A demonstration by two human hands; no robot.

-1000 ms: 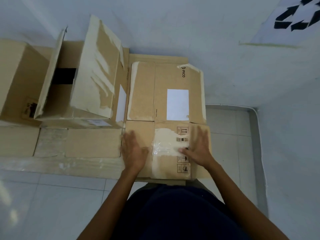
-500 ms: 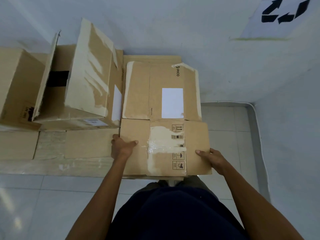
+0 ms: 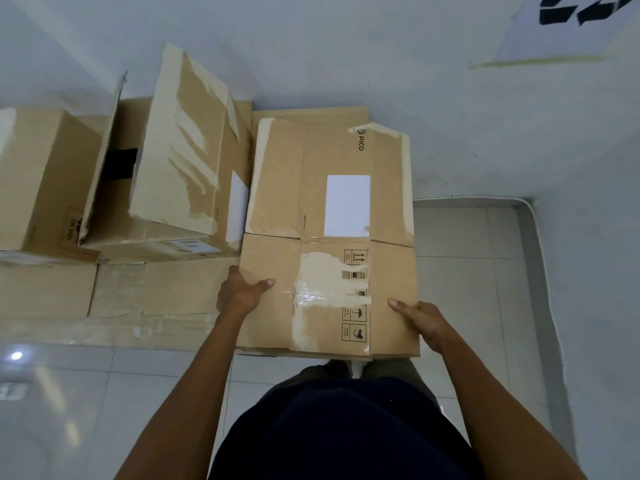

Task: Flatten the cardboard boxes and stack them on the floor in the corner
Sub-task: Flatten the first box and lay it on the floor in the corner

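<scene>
Task part done. One flattened PICO box [image 3: 332, 209] lies collapsed by the wall, near the corner [image 3: 526, 202]; whether it rests fully on the floor [image 3: 460, 282] or is held just above it cannot be told; the edge of another flat sheet [image 3: 311, 111] shows beneath its far end. The left hand [image 3: 239, 294] grips its left edge, thumb on top; the right hand [image 3: 424, 318] grips its right edge likewise. Outstanding: an open box [image 3: 173, 161] with flaps raised and a closed box [image 3: 38, 174] beside it, neither yet flattened, both standing on flat cardboard [image 3: 180, 289]. Condition of the gripped box: creased across the middle; pale torn patches; glossy tape remnant; white label [image 3: 348, 206]; printed handling symbols.
</scene>
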